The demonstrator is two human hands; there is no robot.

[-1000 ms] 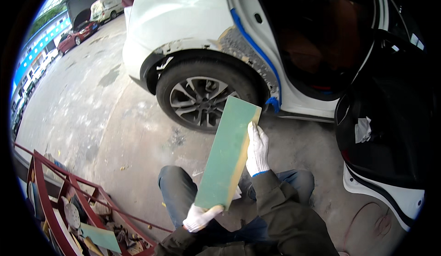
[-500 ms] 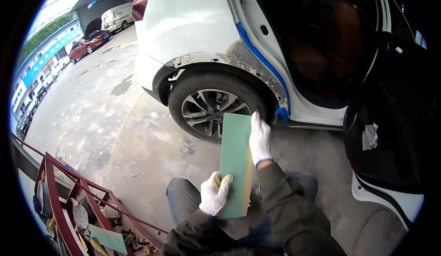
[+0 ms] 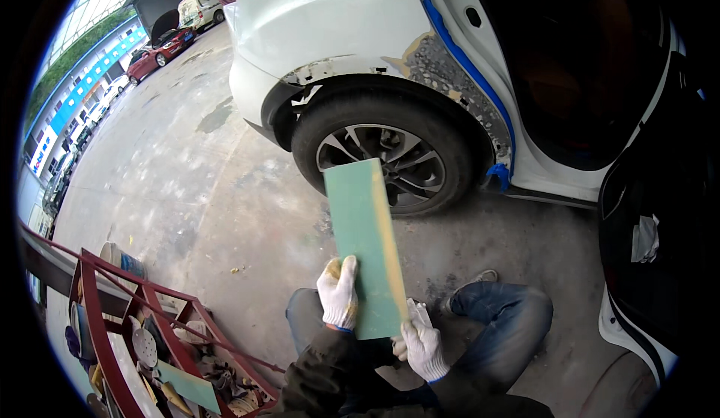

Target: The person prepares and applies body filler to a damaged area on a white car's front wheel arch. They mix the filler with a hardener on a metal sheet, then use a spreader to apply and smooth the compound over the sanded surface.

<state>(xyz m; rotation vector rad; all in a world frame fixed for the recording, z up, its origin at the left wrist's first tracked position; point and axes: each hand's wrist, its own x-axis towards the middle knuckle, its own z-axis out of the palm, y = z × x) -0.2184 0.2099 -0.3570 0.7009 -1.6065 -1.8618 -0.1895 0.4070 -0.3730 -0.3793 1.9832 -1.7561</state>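
A flat rectangular green board (image 3: 360, 230) with a yellowish strip along its right edge is tilted up in front of me, above my lap. My left hand (image 3: 339, 292), in a white knitted glove with yellowish stains, is closed on its left edge, thumb on the face. My right hand (image 3: 424, 349), gloved too, is closed at the board's lower right corner. Something whitish shows beside its fingers, too indistinct to name. Beyond the board stands a rear car wheel (image 3: 390, 144), partly covered by it. Bare, sanded patches (image 3: 450, 73) mark the white car's (image 3: 315, 20) wheel arch.
At lower left a dark red metal rack (image 3: 150, 298) holds sanding discs, another green sheet (image 3: 187, 385) and clutter. Blue tape (image 3: 469, 73) lines the door opening. The open car door (image 3: 652, 283) stands on the right. A red car (image 3: 159, 54) and a van (image 3: 201, 5) are parked far left.
My right hand has slid from the board's upper right edge to its lower right corner. The board has tilted its top leftward. The view has shifted, with the car now further right.
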